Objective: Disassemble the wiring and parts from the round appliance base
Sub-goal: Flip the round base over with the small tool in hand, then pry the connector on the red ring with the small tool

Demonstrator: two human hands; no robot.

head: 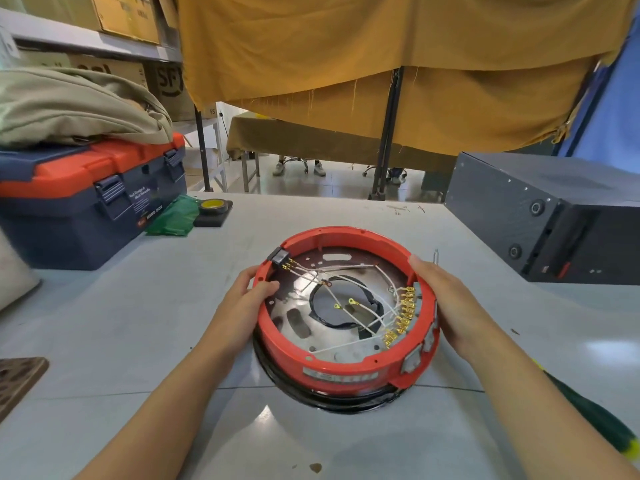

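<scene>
— Gripping what, exactly?
— Left hand (pixel 250 295) and right hand (pixel 439 295) curl around opposite rims of the round red plastic appliance base (pixel 346 367), tilted on the grey bench (pixel 138 323).
— Inside?
— White wires (pixel 349 271), brass terminals (pixel 401 317). Behind, a navy-and-orange toolbox (pixel 90 199).

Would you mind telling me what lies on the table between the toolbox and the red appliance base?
In the head view, a crumpled green bag and a black block with a yellow disc sit beside the toolbox; bare table then reaches the base.
</scene>
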